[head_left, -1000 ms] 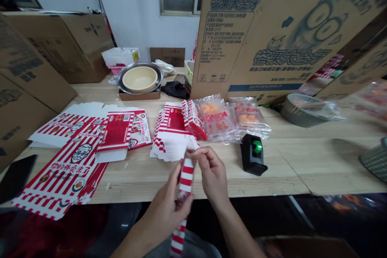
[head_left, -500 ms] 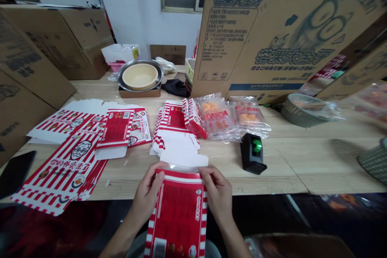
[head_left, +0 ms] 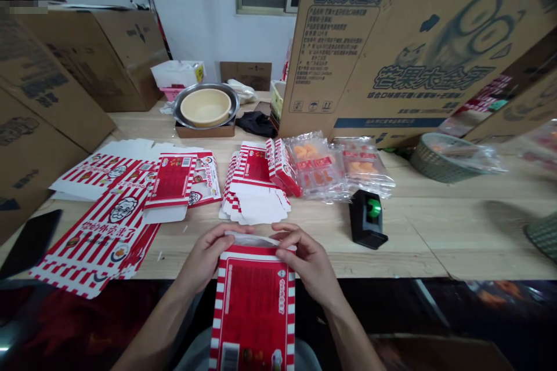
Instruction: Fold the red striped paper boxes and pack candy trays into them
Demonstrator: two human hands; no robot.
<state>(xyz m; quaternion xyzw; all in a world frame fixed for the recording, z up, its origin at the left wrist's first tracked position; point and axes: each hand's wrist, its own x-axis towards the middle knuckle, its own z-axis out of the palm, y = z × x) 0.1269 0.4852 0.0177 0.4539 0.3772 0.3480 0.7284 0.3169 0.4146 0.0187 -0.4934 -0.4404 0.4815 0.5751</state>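
Note:
A red-and-white striped carton is held upright between both hands at the table's front edge, its printed panel facing me. My left hand grips the top left corner, thumb in front and fingers behind. At the top right, my right hand pinches the edge, its fingers bent over the white flap. The flap is folded in at the carton's mouth. Just beyond lies a stack of flat cartons, with a made-up striped box on it.
Clear packs of orange sweets lie behind, near a black tape dispenser with green tape. Flat printed cartons and a phone are at left. Large cardboard boxes, a cream basin and a basket stand further back.
The carton's white top flap, standing up before, is now folded down toward the opening. My right hand has shifted inward over the top edge, and my left hand stays at the left corner.

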